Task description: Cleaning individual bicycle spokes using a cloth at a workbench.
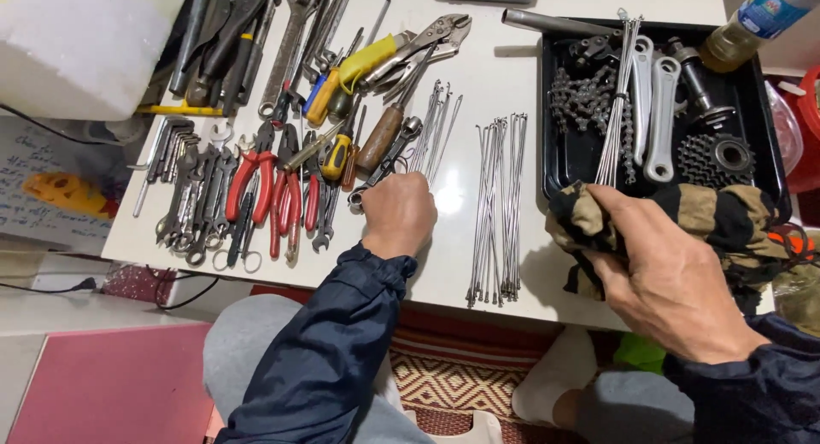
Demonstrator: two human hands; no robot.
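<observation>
Two red pliers [272, 188], two crank arms [662, 111], one bottle [752, 21].

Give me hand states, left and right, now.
Left hand: closed, knuckles up on the table at the spokes; what it grips cannot be told.
Right hand: closed on a striped rag around a spoke bundle.

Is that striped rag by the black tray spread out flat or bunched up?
Bunched up. The striped cloth lies crumpled in folds over the near edge of the black tray, with the right hand gripping one end.
</observation>
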